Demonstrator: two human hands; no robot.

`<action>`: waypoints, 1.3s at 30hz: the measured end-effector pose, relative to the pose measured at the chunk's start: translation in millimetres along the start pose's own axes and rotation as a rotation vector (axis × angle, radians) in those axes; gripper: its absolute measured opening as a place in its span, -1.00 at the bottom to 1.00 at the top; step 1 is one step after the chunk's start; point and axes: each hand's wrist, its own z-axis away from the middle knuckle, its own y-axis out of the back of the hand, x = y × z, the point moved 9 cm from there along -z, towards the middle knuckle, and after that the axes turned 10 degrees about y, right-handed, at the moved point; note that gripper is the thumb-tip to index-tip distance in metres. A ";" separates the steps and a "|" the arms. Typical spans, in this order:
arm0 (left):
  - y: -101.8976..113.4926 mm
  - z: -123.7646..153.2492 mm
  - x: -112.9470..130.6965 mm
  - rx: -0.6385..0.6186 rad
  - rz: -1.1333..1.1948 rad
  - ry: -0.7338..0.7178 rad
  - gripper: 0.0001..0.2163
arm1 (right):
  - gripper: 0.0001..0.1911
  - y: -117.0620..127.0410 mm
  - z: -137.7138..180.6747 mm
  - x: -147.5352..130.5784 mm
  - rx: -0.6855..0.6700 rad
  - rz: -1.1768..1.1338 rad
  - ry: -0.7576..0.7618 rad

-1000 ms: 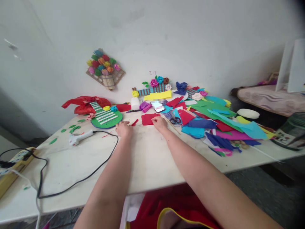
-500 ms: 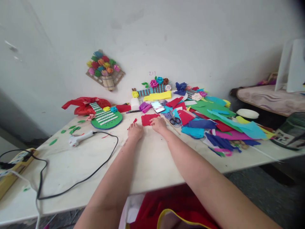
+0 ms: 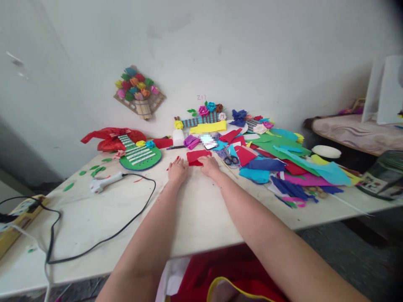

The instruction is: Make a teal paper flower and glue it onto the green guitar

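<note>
A small sheet of red crepe paper (image 3: 194, 156) lies on the white table in front of me. My right hand (image 3: 209, 165) is at its lower right edge, with bent fingers gripping or pressing that edge; the fingertips are partly hidden. Left of the sheet, my left hand (image 3: 178, 169) lies flat on the tabletop, fingers stretched forward. Small bits of red show at its fingertips and beside it, perhaps a strip under the fingers. Scissors with dark handles (image 3: 231, 160) and a thin wooden stick (image 3: 230, 171) lie right of my right hand.
On the left are a white glue gun (image 3: 107, 182), its black cord (image 3: 138, 214), a power strip (image 3: 23, 220) and a green guitar-shaped craft (image 3: 141, 157). Coloured paper (image 3: 273, 142) is heaped on the right, near a glass jar (image 3: 384, 176). A phone (image 3: 209, 141) lies behind the red sheet.
My left hand has shifted slightly, and its fingers lie flatter over the red bits. The red sheet's lower edge looks more creased near my right fingers.
</note>
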 end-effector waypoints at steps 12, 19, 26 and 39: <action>-4.1 -14.1 -25.3 0.025 0.732 0.158 -0.62 | -0.44 10.8 -3.7 2.3 0.204 -0.137 0.049; -18.7 -8.9 -21.9 -0.244 1.345 0.286 -0.58 | -0.43 14.6 -3.5 -11.9 0.228 -0.137 0.171; -19.3 -3.4 -7.0 -0.393 1.727 0.261 -0.80 | -0.47 4.2 -2.0 -53.8 0.111 -0.065 0.399; -14.8 -3.9 -11.2 -0.451 1.820 0.272 -0.81 | -0.71 32.7 13.7 19.2 0.602 -0.544 -0.181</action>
